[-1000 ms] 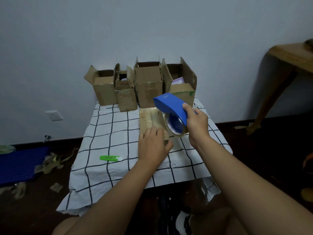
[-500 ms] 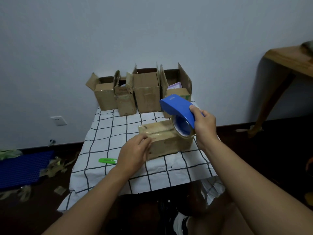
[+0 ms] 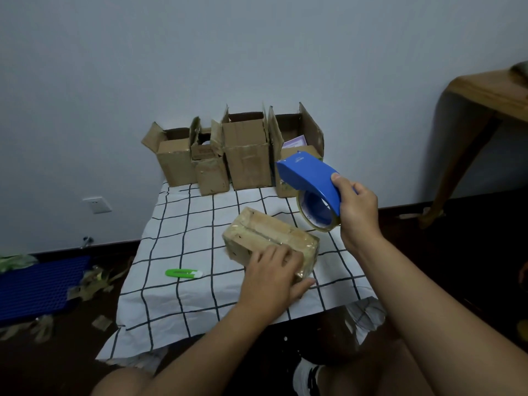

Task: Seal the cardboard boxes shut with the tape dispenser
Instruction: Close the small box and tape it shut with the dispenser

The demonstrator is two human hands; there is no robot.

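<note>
1. The blue tape dispenser (image 3: 310, 181) has a small printed mark near its top, but it is too small to read; no other writing is legible.
2. The right hand (image 3: 355, 208) grips the tape dispenser, its fingers (image 3: 337, 178) clenched over the blue cover, and holds it in the air just above the far right end of the closed cardboard box (image 3: 270, 238).
3. The left hand (image 3: 271, 277) rests on the near end of this box, fingers almost straight, thumb beside the box on the cloth.
4. The box lies diagonally on the bench (image 3: 177, 304) with a checked cloth, near the middle.
5. Four open boxes (image 3: 245, 158) stand at the far edge, against the wall.
6. A green cutter (image 3: 183, 273) lies left of the closed box, well apart; free cloth is around it.
</note>
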